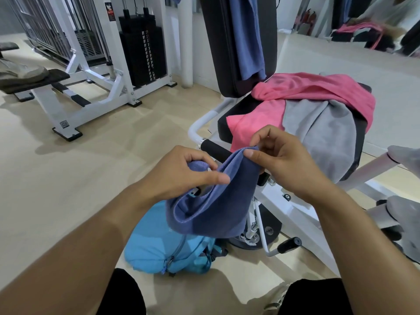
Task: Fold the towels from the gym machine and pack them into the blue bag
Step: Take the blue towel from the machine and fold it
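Both my hands hold a dark blue towel in the air in front of me. My left hand grips one bunched end, and my right hand pinches the top edge between thumb and fingers. The towel sags between them, above the blue bag, which lies on the floor below. On the gym machine's seat lie a pink towel and a grey towel. Another blue towel hangs over the backrest.
A white weight machine with a black weight stack stands at the back left, beside a bench. More grey cloth hangs on the machine's arms at the right. A black handle sticks out low near the bag. The floor is beige.
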Motion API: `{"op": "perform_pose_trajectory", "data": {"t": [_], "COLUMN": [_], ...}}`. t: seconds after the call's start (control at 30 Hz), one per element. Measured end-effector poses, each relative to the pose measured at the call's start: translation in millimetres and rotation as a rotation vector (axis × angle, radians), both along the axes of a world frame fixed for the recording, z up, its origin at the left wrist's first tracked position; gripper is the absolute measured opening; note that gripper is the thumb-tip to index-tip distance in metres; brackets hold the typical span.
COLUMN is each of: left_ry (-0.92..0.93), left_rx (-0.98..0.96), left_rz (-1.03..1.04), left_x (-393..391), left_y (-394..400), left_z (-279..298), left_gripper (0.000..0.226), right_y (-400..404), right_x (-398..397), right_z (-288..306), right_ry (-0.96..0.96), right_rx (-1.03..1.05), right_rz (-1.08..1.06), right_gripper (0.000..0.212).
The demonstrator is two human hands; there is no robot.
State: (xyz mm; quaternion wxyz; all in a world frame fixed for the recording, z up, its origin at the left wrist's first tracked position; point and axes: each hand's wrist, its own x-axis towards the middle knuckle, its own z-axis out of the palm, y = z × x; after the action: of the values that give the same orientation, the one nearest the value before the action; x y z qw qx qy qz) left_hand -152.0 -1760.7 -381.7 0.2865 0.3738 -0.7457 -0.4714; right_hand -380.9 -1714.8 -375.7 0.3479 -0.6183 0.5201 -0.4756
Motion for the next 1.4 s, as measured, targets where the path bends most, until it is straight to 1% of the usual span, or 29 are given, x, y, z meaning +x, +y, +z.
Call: {"op": "perform_pose_trajectory", "data": {"t": [0.07, 0.1, 0.17, 0.23, 0.27, 0.37, 0.4, 0.47, 0.57, 0.6, 0.67, 0.7, 0.73, 0.77, 0.83, 0.87, 0.97, 1.03, 1.1, 1.13, 1.3, 1.4], "left_ry": [-0.088, -0.111, -0.080, -0.009, 0.011, 0.011, 0.005, -0.003, 0.009, 0.021, 0.036, 0.024, 0.019, 0.049, 0.155, 0.171, 0.109, 0.052, -0.002, 0.009, 0.239, 0.353], "left_rx": [-0.089, -0.137, -0.187, -0.194, -0.202, -0.195, -0.183, -0.169, -0.158, -0.143, -0.101, -0.072, -0.038, 0.003, 0.106, 0.140, 0.211, 0.296, 0.362, 0.379, 0.386, 0.439], "left_rz": [0.005, 0.015, 0.056, 0.083, 0.082, 0.051, 0.044, 0.040, 0.064, 0.093, 0.195, 0.274, 0.362, 0.442, 0.533, 0.538, 0.413, 0.351, 0.335, 0.343, 0.429, 0.449], "left_x": [0, -1, -2, -2, -2, 0, 1, 2, 3, 3, 5, 8, 11, 13, 20, 24, 32, 37, 42, 44, 47, 48], "left_y": [1, 1, -1, -3, -4, -5, -6, -7, -6, -7, -14, -18, -23, -29, -40, -46, -50, -51, -52, -52, -50, -47], "left_z": [-3, -5, -9, -11, -11, -10, -10, -10, -7, -6, -6, -6, -8, -10, -18, -23, -30, -31, -32, -32, -28, -22], "left_gripper": [0.022, 0.019, 0.011, 0.007, 0.007, 0.008, 0.009, 0.011, 0.008, 0.014, 0.039, 0.055, 0.065, 0.068, 0.063, 0.061, 0.053, 0.054, 0.040, 0.036, 0.022, 0.022], "right_y": [0, 1, 2, 3, 4, 7, 9, 9, 8, 7, 3, 1, 0, -1, -3, -4, -4, -3, -2, -2, -2, -3], "right_x": [-2, -4, -9, -13, -15, -15, -14, -14, -14, -13, -14, -16, -19, -21, -27, -28, -27, -27, -29, -31, -31, -32], "right_z": [2, 3, 4, 5, 5, 7, 8, 7, 6, 5, 5, 6, 6, 6, 4, 3, 1, 3, 4, 4, 4, 2], "right_ry": [-0.036, -0.034, 0.014, 0.097, 0.133, 0.179, 0.179, 0.158, 0.052, -0.010, -0.120, -0.146, -0.152, -0.145, -0.121, -0.111, -0.047, -0.031, -0.026, -0.020, 0.009, 0.060], "right_rx": [0.005, 0.008, 0.032, 0.094, 0.132, 0.193, 0.194, 0.193, 0.201, 0.194, 0.149, 0.126, 0.112, 0.107, 0.113, 0.111, 0.082, 0.074, 0.093, 0.106, 0.113, 0.098], "right_rz": [0.009, 0.010, 0.002, -0.002, 0.009, 0.044, 0.041, 0.033, 0.046, 0.015, -0.154, -0.264, -0.366, -0.446, -0.535, -0.561, -0.604, -0.633, -0.657, -0.662, -0.682, -0.687], "right_gripper": [0.017, 0.018, 0.023, 0.029, 0.029, 0.010, 0.010, 0.017, 0.017, 0.017, 0.016, 0.015, 0.013, 0.012, 0.011, 0.011, 0.012, 0.012, 0.009, 0.007, 0.001, 0.003]}}
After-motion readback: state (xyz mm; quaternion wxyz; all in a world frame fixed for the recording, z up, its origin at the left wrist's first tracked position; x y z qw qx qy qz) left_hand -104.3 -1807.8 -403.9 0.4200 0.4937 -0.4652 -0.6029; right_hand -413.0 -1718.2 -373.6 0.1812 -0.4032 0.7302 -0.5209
